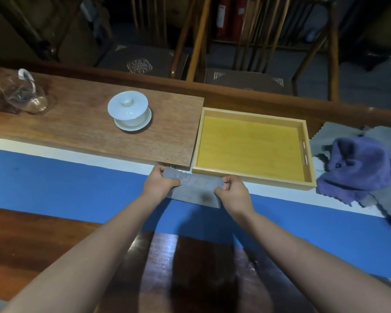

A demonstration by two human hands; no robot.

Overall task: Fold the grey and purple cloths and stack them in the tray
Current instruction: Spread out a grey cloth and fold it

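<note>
A small grey cloth [195,188] lies folded on the blue table runner, just in front of the tray's near left corner. My left hand [159,182] grips its left end and my right hand [231,192] grips its right end. The yellow wooden tray [253,176] stands behind it with nothing inside. To the right of the tray a crumpled purple cloth [359,168] sits on top of other grey cloths [388,199], which spread out flat beneath it.
A wooden board [77,129] lies left of the tray, carrying a white lidded cup on a saucer [131,111] and a glass pitcher [24,92]. Two wooden chairs [257,53] stand beyond the table's far edge. The blue runner [54,181] crosses the table.
</note>
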